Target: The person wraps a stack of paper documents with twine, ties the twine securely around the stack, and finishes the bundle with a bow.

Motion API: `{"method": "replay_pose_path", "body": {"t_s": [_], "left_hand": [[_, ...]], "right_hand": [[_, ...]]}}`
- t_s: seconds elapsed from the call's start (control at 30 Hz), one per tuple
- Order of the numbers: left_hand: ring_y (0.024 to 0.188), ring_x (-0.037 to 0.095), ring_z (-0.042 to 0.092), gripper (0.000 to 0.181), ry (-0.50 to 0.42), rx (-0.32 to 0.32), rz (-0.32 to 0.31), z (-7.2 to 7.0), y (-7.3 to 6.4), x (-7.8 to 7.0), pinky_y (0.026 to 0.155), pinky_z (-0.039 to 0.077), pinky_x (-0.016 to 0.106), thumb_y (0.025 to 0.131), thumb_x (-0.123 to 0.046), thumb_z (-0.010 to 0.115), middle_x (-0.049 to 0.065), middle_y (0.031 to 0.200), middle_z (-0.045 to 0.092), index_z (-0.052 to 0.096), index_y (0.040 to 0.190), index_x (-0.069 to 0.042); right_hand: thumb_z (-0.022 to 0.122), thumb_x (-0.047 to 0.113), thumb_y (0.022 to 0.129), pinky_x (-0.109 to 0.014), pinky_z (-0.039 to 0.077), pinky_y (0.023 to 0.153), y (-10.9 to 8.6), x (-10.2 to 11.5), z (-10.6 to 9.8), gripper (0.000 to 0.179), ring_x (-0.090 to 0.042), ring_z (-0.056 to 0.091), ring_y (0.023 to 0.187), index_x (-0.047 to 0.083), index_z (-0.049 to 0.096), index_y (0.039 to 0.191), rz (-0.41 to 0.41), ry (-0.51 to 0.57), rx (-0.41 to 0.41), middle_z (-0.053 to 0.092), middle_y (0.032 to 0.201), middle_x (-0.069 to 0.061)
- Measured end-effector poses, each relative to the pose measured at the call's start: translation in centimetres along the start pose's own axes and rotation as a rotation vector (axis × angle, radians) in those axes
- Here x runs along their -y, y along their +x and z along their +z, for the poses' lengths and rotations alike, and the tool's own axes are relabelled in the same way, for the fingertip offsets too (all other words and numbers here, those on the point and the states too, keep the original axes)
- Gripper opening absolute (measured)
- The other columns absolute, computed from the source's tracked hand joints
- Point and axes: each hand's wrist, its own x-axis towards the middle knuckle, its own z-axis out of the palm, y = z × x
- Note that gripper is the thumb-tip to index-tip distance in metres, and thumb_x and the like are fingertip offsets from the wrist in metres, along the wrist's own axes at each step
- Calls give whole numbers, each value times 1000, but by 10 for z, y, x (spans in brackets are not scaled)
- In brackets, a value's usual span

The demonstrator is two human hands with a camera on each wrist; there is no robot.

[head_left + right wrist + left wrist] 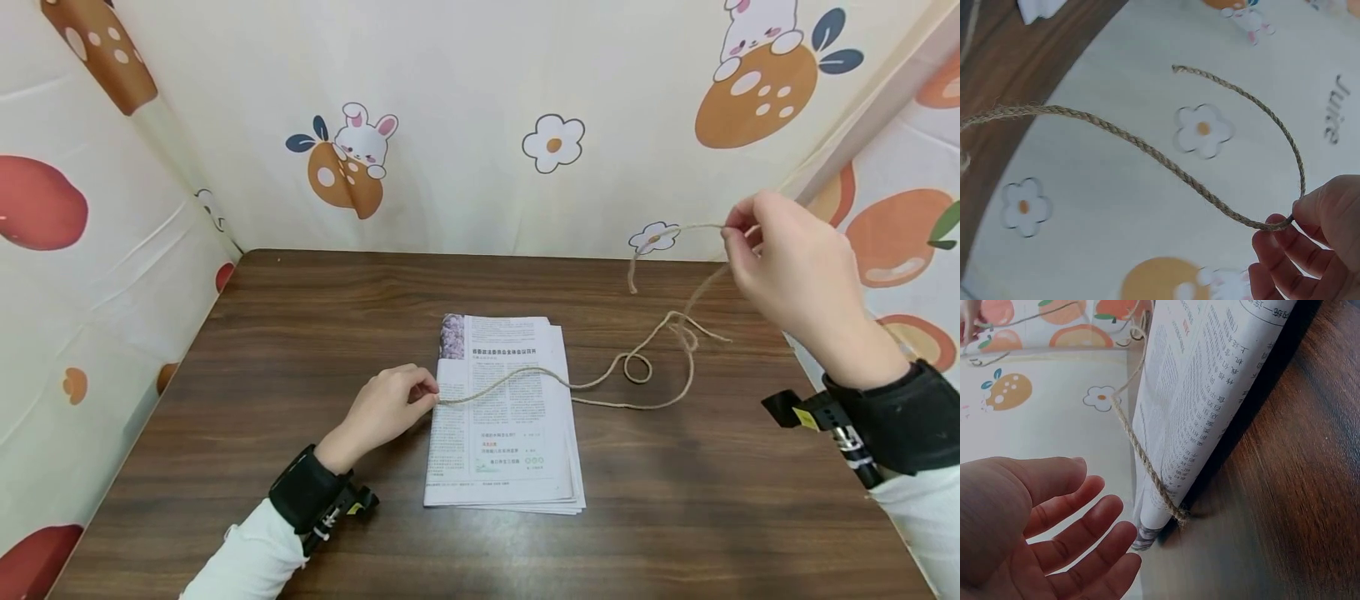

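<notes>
A folded stack of newspapers (517, 487) lies on the table, a length of twine (592, 385) running across it. My left hand (393, 406) is at the stack's left edge. In the left wrist view its fingers (1079, 531) are relaxed and apart from the twine, whose end (1179, 514) lies over the paper's edge. At the far right, my right hand (798, 275) is raised and pinches the twine between thumb and fingertips. A short free end (1235, 89) curves away from that pinch, while the longer part slopes down to the table.
The twine forms loose loops (637, 368) on the wooden table (315, 325) right of the newspapers. Patterned cloth walls (465, 125) stand behind the table and at both sides. Each wrist wears a black band with a small camera.
</notes>
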Motion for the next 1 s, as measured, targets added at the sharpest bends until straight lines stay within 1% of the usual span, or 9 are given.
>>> {"method": "replay_pose_path", "body": {"t_s": [0.23, 0.3, 0.43, 0.53, 0.63, 0.7, 0.8, 0.9, 1.0], "left_hand": [[69, 7, 52, 3, -1, -8, 12, -1, 1, 0, 60, 43, 23, 83, -17, 66, -7, 78, 59, 67, 85, -15], [68, 6, 51, 3, 0, -9, 14, -2, 1, -2, 60, 43, 23, 82, -17, 67, -7, 78, 59, 67, 85, -15], [68, 7, 51, 3, 1, -13, 17, -3, 1, -3, 61, 43, 23, 82, -17, 67, -6, 78, 59, 67, 85, -15], [68, 9, 51, 4, -2, -20, 20, -4, 1, -3, 62, 44, 24, 82, -17, 67, -6, 78, 59, 67, 85, -15], [71, 9, 53, 4, -8, -38, 31, -11, 4, -6, 63, 44, 25, 83, -17, 66, -5, 80, 59, 67, 86, -15], [73, 10, 54, 5, -10, -72, 57, -19, 7, -10, 64, 45, 25, 84, -17, 66, -4, 83, 60, 67, 89, -14], [76, 10, 56, 9, -30, -154, 113, -36, 14, -20, 67, 47, 27, 84, -16, 65, -2, 87, 62, 66, 93, -13], [78, 11, 57, 14, -78, -255, 177, -55, 22, -32, 69, 48, 29, 85, -16, 66, 0, 90, 62, 65, 97, -10], [80, 13, 57, 19, -128, -351, 227, -72, 29, -44, 70, 49, 31, 85, -16, 65, 3, 93, 62, 64, 102, -7]], "right_hand": [[49, 11, 90, -34, 29, 48, 26, 36, -16, 14, -30, 58, 71, -1, 55, 95, -85, -10, -74, 61, 85, -17], [49, 13, 90, -32, 29, 48, 32, 45, -20, 15, -29, 58, 71, -1, 55, 95, -102, -13, -77, 62, 87, -17], [48, 14, 91, -34, 31, 50, 43, 63, -26, 16, -28, 58, 76, 0, 55, 97, -108, -1, -56, 61, 90, -15], [46, 13, 91, -36, 32, 55, 50, 74, -28, 16, -28, 58, 80, 0, 54, 96, -139, 23, -67, 60, 90, -14], [45, 13, 91, -35, 33, 58, 58, 87, -29, 16, -26, 59, 81, 0, 54, 95, -180, 35, -89, 60, 90, -13], [45, 12, 91, -35, 35, 59, 63, 97, -28, 16, -25, 59, 82, 0, 54, 96, -200, 48, -83, 60, 91, -12], [46, 11, 90, -37, 40, 61, 68, 112, -21, 13, -24, 60, 82, 2, 54, 96, -235, 79, -60, 61, 90, -10], [48, 8, 89, -38, 45, 62, 69, 123, -3, 9, -24, 60, 79, 3, 54, 93, -299, 121, -48, 61, 88, -9], [50, 3, 87, -36, 45, 59, 66, 131, 21, 4, -24, 59, 72, 3, 53, 90, -364, 159, -42, 60, 81, -9]]}}
